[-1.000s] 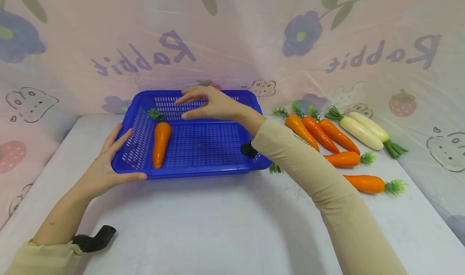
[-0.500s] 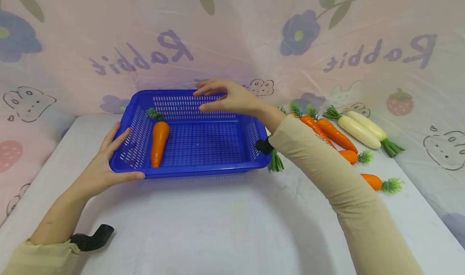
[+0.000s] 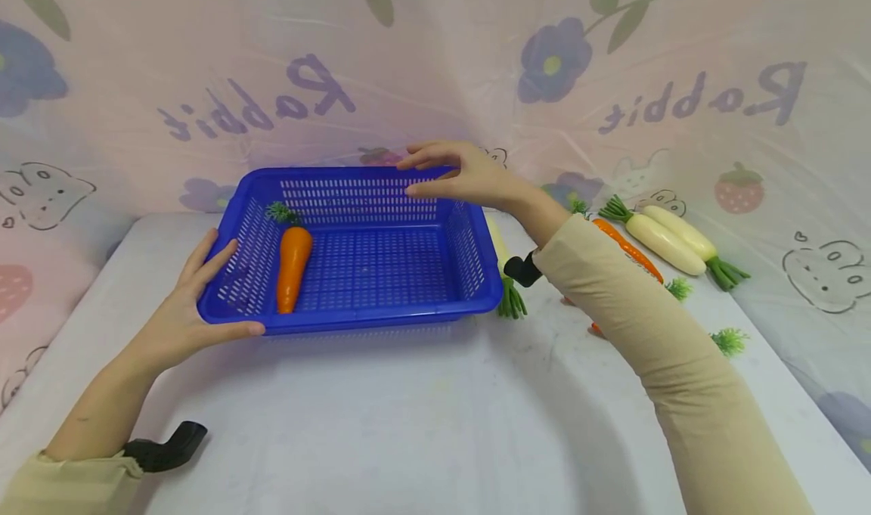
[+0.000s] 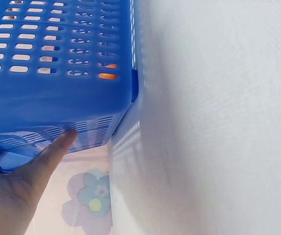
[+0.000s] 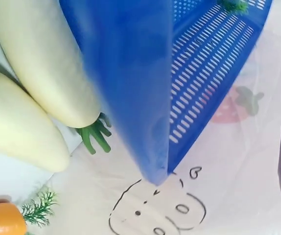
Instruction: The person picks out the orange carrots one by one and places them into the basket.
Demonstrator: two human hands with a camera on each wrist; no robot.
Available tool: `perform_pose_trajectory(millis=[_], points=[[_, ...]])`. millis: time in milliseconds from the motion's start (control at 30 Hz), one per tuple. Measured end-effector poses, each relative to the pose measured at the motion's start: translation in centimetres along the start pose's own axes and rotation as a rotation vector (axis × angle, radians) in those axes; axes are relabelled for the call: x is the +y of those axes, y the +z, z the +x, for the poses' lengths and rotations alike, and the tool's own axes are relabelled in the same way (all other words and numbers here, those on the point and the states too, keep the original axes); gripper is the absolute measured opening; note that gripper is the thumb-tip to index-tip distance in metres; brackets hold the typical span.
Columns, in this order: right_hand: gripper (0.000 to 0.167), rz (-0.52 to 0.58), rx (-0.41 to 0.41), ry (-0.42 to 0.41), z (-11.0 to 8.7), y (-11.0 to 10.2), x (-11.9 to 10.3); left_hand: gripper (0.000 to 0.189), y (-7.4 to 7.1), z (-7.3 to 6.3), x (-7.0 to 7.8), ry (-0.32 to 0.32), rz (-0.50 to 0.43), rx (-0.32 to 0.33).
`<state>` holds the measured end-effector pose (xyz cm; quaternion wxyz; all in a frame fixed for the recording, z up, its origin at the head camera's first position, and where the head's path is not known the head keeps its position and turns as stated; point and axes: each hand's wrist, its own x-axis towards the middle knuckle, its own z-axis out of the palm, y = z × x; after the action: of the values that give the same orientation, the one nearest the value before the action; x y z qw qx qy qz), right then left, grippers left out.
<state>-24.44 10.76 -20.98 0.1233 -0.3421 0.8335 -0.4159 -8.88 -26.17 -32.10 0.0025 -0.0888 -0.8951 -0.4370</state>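
Observation:
A blue plastic basket (image 3: 381, 320) with slotted walls sits on the white table. One orange carrot (image 3: 293, 267) with a green top lies at its left end. My left hand (image 3: 173, 322) spans the basket's front left corner, thumb along the front rim and straight fingers against the left side; the left wrist view has a finger on the outer wall. Over the back right part of the rim hovers my right hand (image 3: 469, 175), fingers loosely bent and holding nothing. White radishes (image 5: 37, 63) lie close beside the basket's right wall in the right wrist view.
Two more white radishes (image 3: 663, 244) lie at the back right of the table. Near them are several carrots (image 3: 629, 249), partly covered by the right sleeve (image 3: 653, 356). A printed curtain (image 3: 435, 69) hangs right behind the basket.
My right hand has moved right, from above the middle of the basket to its back right rim. The left hand stays at the corner, and the carrot inside lies as before.

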Motion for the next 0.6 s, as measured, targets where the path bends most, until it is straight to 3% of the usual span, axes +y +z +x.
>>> perform_pose_trajectory(millis=[367, 600], points=[[0.043, 0.02, 0.061, -0.004, -1.8, -1.3, 1.4, 0.11, 0.0, 0.0, 0.1, 0.001, 0.01, 0.001], [0.038, 0.045, 0.14, -0.07, -2.7, -1.2, 3.1, 0.111, 0.0, 0.1, -0.2, 0.028, -0.029, -0.002]])
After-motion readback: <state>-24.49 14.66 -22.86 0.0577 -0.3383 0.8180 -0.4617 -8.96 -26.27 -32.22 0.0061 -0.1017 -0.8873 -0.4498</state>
